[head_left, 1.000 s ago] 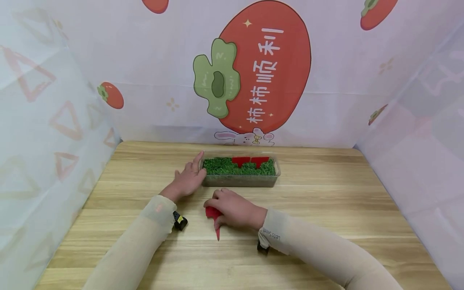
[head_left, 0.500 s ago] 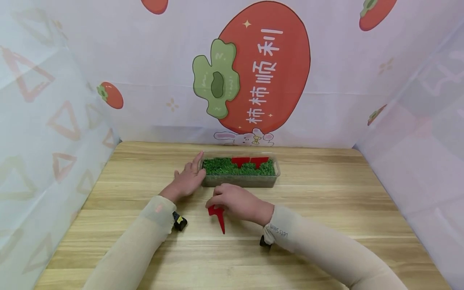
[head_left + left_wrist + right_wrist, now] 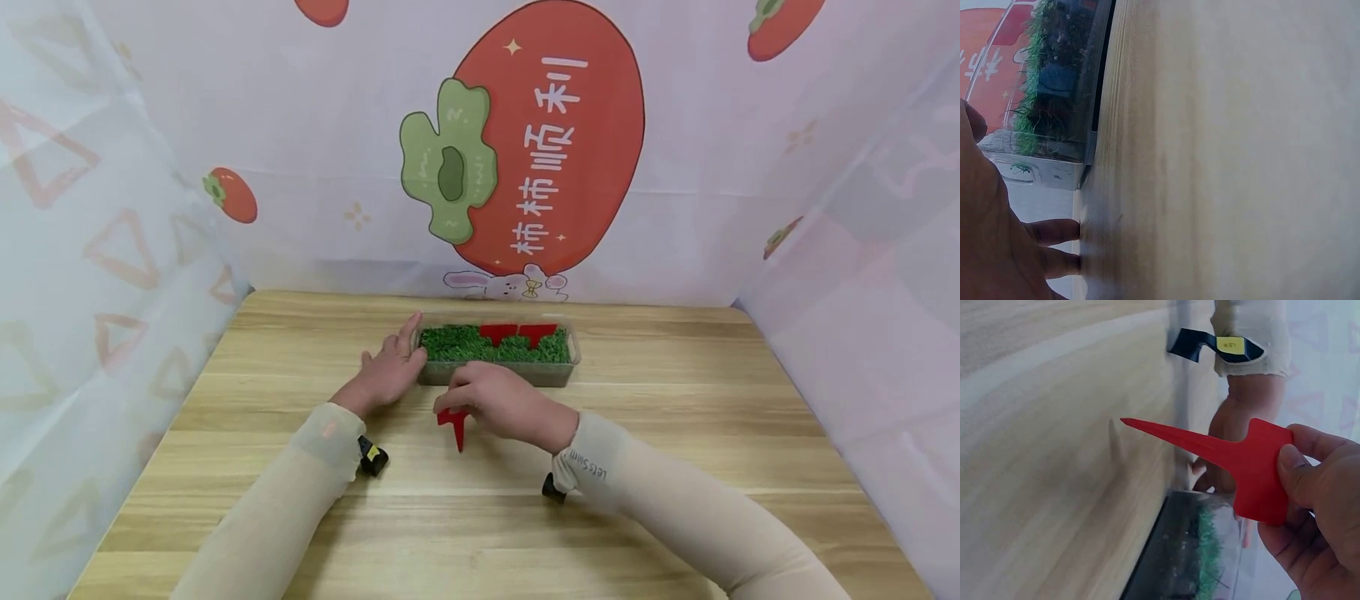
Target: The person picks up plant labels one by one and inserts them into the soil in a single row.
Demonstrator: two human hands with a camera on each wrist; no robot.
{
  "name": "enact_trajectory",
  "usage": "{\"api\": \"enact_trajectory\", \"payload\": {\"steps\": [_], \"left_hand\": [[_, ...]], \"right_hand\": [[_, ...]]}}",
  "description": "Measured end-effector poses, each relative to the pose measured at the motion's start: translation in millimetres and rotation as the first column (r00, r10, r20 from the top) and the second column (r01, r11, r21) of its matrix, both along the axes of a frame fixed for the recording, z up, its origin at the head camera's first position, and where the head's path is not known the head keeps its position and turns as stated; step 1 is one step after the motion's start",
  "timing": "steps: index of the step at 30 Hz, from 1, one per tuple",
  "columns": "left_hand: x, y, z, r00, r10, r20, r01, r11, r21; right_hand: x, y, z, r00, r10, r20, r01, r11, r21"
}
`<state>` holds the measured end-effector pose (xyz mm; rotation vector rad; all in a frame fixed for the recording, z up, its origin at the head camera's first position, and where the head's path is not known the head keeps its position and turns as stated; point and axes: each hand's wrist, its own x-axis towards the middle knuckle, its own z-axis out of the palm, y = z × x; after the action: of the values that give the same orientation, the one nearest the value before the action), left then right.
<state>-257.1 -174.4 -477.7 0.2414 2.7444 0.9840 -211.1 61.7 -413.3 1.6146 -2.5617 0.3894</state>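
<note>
My right hand [image 3: 504, 400] pinches a red T-shaped plant label [image 3: 1263, 472] by its wide head, thumb on one face. The label's pointed stem aims down, above the wood in front of the box. A clear plastic box [image 3: 495, 375] filled with green artificial-looking grass [image 3: 453, 343] stands at the back of the table. Two more red plant labels [image 3: 498, 333] stand upright in the grass toward its right half. At the box's left end rests my left hand [image 3: 386, 375], its fingers spread; in the left wrist view two fingertips [image 3: 1063, 262] meet the table.
The wooden table [image 3: 675, 400] runs back to a white printed curtain [image 3: 322, 233] with persimmon drawings, and similar cloth hangs on both sides. Black wrist cameras [image 3: 372, 458] protrude beneath both sleeves.
The right hand has raised the red plant label and moved it toward the box, turning its stem to point more straight down. The left hand and the box have stayed put.
</note>
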Motion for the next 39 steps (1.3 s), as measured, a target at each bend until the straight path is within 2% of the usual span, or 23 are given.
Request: {"api": "enact_trajectory", "payload": {"steps": [4,8,14,18,23,31,39], "left_hand": [[-1.7,1,1.1,1.0,-0.001,-0.005,0.002,1.0,0.002],[-3.0,1,0.8,1.0,-0.014,-0.002,0.014,1.0,-0.007],[-0.4,0,0.5,1.0,-0.007,-0.006,0.007,1.0,-0.011],[0.3,0,0.8,1.0,-0.01,0.002,0.01,1.0,-0.017],[-0.2,0,1.3,1.0,-0.014,-0.002,0.014,0.999,-0.03],[-2.9,0,2.6,1.0,-0.019,0.019,0.019,0.999,-0.025],[-2.0,-1,2.5,0.999,-0.017,0.032,0.017,1.0,-0.009]], "right_hand": [[-6.7,4,7.6,0.998,-0.035,-0.05,0.03,0.994,-0.105],[-15.5,8,22.4,0.992,-0.086,-0.091,0.066,0.977,-0.204],[-36.5,7,42.6,0.981,-0.167,-0.1,0.132,0.949,-0.287],[-49.2,7,46.2,0.975,-0.203,-0.094,0.168,0.941,-0.295],[-60.1,2,42.7,0.967,-0.235,-0.093,0.197,0.931,-0.306],[-70.0,-12,26.1,0.961,-0.261,-0.093,0.236,0.947,-0.217],[-72.1,-19,15.5,0.958,-0.273,-0.091,0.261,0.957,-0.127]]}}
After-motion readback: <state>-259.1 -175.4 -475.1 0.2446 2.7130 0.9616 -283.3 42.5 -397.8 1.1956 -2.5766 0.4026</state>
